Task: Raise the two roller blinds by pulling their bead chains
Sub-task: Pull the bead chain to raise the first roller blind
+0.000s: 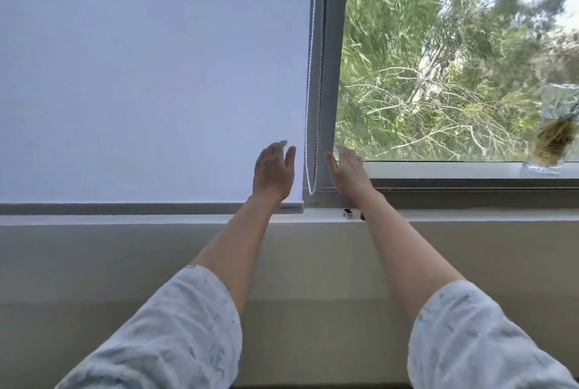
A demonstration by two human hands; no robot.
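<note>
Two bare hands are raised toward a window, one on each side of a white bead chain (pixel 313 125).

Left hand (pixel 273 171): held flat and open, fingers together and extended upward, back of the hand toward the camera. It is seen in front of the lower right corner of the white roller blind (pixel 150 75), just left of the chain. Nothing is held; whether the palm touches the fabric cannot be told.

Right hand (pixel 348 171): open, fingers extended and slightly blurred, just right of the chain, in front of the grey window frame (pixel 333 59). Nothing is gripped.

Bead chain: hangs as a loop along the frame between the hands, its bottom bend just above the sill (pixel 438 214). It is touched by neither hand.

Roller blind: fully lowered over the left pane, bottom bar (pixel 125 208) near the sill.

Right pane: uncovered, with trees seen through it. A clear jar with plant roots (pixel 550 144) stands on the ledge at far right.

Sleeves (pixel 175 335): pale, pushed up to the elbows.
</note>
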